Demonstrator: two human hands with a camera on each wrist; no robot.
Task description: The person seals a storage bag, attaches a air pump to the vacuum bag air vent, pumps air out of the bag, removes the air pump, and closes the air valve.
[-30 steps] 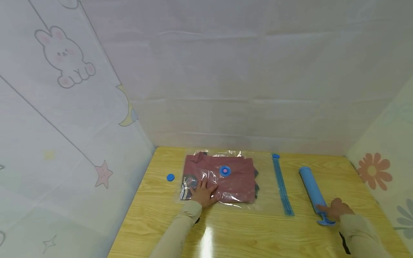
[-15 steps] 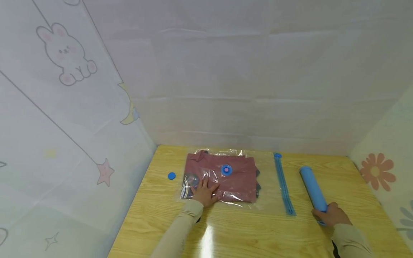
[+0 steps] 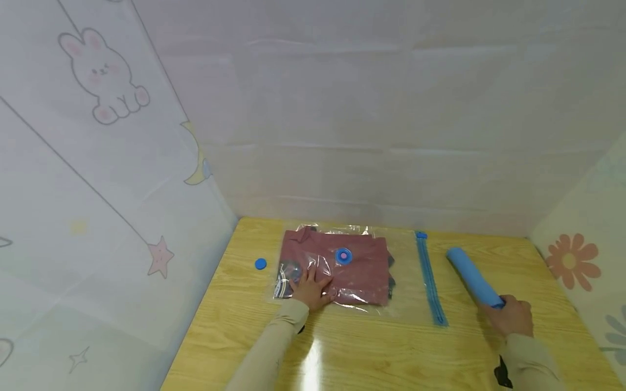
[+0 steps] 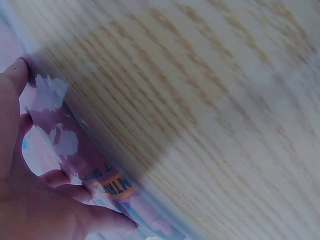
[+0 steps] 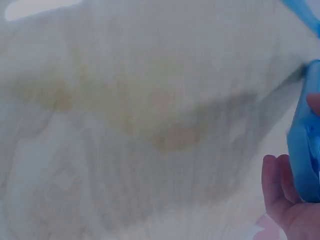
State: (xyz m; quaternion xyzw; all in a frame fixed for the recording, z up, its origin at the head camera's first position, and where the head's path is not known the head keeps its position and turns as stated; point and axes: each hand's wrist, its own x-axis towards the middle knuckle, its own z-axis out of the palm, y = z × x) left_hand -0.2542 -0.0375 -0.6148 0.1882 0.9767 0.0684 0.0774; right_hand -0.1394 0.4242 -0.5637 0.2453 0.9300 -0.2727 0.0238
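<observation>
Left wrist view alone: orange patch near bag's edge.

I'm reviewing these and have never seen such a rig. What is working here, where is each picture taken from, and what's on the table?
No machine here: a person works with bare hands. The wide picture comes from a camera worn on the head; the two close ones from a camera on each wrist. On the wooden table lies a clear bag with maroon cloth inside, a blue ring on top and a blue zip strip along its right end. A blue disc lies to its left. The left hand rests on the clear bag, fingers spread; the right hand grips the near end of a blue tube, probably a hand pump.
</observation>
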